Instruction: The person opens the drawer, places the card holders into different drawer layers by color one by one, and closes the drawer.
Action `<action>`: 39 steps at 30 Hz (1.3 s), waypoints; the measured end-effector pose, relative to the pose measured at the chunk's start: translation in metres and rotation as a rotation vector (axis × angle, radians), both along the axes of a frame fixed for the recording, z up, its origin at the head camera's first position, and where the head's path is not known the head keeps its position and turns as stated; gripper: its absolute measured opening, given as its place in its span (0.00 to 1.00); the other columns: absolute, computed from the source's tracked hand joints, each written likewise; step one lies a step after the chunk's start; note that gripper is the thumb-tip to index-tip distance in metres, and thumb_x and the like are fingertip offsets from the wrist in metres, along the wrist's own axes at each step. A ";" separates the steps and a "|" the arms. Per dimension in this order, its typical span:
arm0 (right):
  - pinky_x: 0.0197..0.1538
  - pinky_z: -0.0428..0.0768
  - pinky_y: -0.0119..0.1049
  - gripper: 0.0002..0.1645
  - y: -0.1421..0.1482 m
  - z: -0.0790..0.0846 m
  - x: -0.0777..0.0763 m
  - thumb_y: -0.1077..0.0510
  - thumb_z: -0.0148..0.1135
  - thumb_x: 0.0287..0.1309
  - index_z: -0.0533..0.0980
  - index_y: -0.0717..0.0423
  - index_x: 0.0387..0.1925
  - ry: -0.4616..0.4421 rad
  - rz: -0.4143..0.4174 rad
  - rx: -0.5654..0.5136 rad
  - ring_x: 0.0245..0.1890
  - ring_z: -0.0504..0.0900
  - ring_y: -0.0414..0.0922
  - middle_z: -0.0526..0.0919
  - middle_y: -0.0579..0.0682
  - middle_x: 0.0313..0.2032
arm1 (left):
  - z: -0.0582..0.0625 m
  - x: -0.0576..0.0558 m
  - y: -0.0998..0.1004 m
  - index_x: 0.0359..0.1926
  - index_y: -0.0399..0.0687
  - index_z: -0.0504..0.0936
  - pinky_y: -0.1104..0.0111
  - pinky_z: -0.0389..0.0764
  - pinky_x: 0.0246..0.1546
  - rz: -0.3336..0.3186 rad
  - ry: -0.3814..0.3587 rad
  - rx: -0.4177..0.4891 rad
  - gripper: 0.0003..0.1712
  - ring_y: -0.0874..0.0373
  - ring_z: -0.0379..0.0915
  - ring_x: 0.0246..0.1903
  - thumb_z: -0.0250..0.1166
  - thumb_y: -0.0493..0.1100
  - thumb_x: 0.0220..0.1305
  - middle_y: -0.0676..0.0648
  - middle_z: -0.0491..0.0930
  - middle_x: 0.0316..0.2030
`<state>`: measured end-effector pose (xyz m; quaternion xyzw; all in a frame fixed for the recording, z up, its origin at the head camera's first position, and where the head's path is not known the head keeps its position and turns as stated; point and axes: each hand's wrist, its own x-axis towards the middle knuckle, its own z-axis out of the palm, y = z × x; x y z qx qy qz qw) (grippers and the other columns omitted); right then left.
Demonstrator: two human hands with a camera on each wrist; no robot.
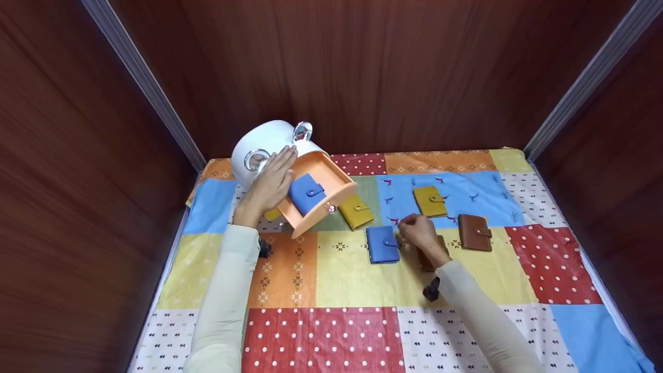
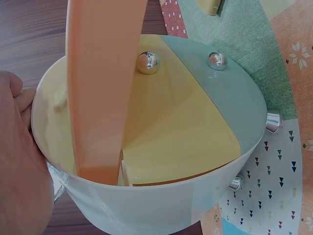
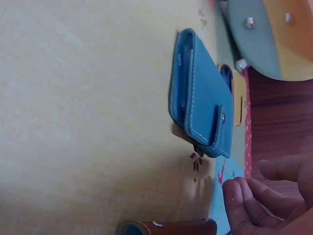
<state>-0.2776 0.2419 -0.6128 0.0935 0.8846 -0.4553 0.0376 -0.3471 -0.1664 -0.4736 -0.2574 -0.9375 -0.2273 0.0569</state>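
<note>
My left hand (image 1: 270, 185) lies with straight fingers on the white rounded drawer box (image 1: 267, 135), beside its pulled-out peach drawer (image 1: 325, 208). Inside that drawer is a blue snap wallet (image 1: 306, 194). In the left wrist view the box's yellow drawer front (image 2: 181, 122) and green one (image 2: 220, 88) are closed, each with a round knob. My right hand (image 1: 418, 232) hovers with loosely bent fingers, nothing between them, right of another blue wallet (image 1: 382, 244) on the cloth. Beneath its wrist is a brown wallet (image 1: 426, 263), mostly hidden.
A yellow wallet (image 1: 355, 212) lies by the drawer's right side. Farther right are another yellow wallet (image 1: 429, 201) and a brown wallet (image 1: 474, 232). Patchwork cloth (image 1: 357, 274) covers the table, and dark wood panels (image 1: 362, 77) enclose it at back and sides.
</note>
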 end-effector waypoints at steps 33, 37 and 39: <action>0.29 0.76 0.31 0.15 -0.022 -0.014 0.012 0.55 0.71 0.66 0.83 0.67 0.40 0.015 0.028 0.114 0.29 0.81 0.46 0.88 0.60 0.36 | 0.000 0.002 0.001 0.86 0.48 0.51 0.59 0.38 0.89 0.012 -0.015 -0.004 0.33 0.52 0.39 0.87 0.40 0.47 0.86 0.49 0.48 0.86; 0.29 0.75 0.31 0.14 -0.022 -0.015 0.011 0.56 0.72 0.65 0.82 0.66 0.38 0.027 0.032 0.113 0.29 0.80 0.45 0.87 0.59 0.35 | -0.001 0.002 0.001 0.86 0.49 0.51 0.59 0.38 0.88 0.016 -0.012 0.000 0.33 0.52 0.39 0.87 0.41 0.46 0.86 0.49 0.49 0.86; 0.29 0.75 0.31 0.14 -0.022 -0.016 0.011 0.57 0.72 0.64 0.82 0.66 0.38 0.030 0.036 0.117 0.29 0.80 0.46 0.87 0.59 0.35 | -0.001 0.001 0.000 0.86 0.49 0.51 0.59 0.38 0.88 0.016 -0.011 0.003 0.33 0.52 0.39 0.87 0.41 0.46 0.86 0.49 0.49 0.86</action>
